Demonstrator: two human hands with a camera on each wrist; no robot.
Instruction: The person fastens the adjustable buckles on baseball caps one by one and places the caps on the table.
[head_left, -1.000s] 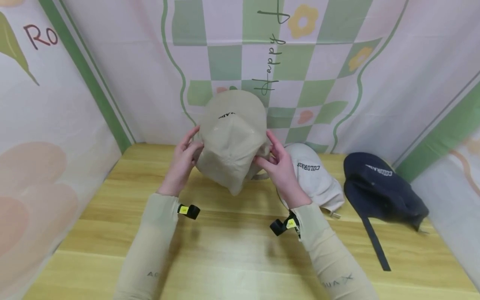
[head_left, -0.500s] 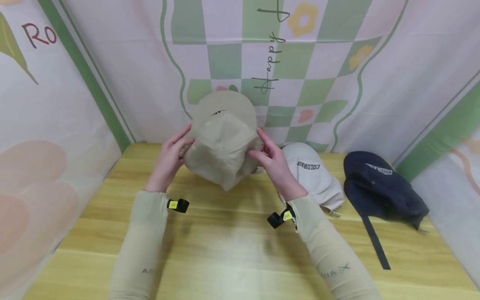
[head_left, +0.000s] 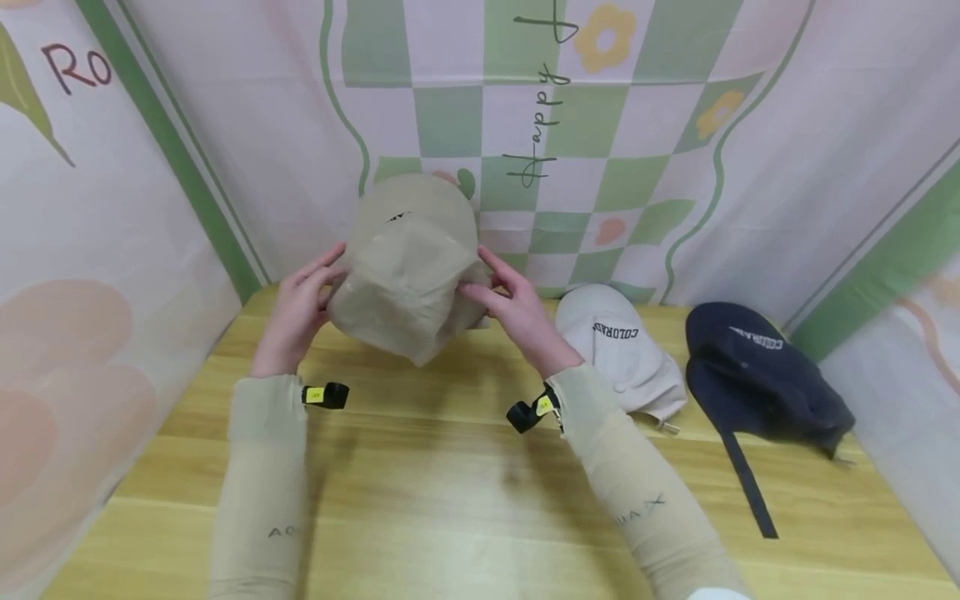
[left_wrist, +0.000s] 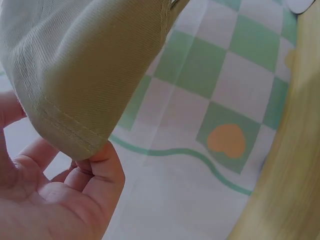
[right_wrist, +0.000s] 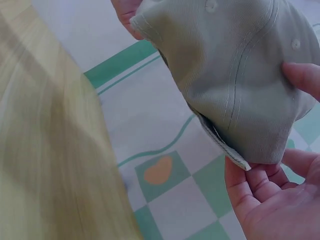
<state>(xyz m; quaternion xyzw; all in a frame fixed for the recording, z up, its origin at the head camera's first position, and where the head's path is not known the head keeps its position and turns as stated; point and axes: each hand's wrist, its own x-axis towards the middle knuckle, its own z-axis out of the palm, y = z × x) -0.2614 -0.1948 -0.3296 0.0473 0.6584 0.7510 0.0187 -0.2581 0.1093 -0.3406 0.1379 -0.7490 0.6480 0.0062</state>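
A beige baseball cap [head_left: 412, 267] is held above the back left part of the table, its brim toward the patterned back cloth and dark lettering at the front of its crown. My left hand [head_left: 296, 312] grips its left side; in the left wrist view, fingers [left_wrist: 107, 165] curl under the fabric edge. On the opposite side my right hand [head_left: 517, 312] pinches the cap, thumb on the crown and other fingers below the edge, as the right wrist view shows. A white cap [head_left: 622, 350] lettered "COLORAD…" lies just right of my right forearm.
A navy cap [head_left: 757, 375] lies at the right of the wooden table [head_left: 420, 500], its strap [head_left: 750, 487] trailing toward the front. Behind the table hangs a green-and-white checkered cloth [head_left: 555, 125]; printed cloth also closes off both sides.
Both hands have moved left, carrying the beige cap with them and slightly farther back. More of the white cap now shows. The white and navy caps stay in place.
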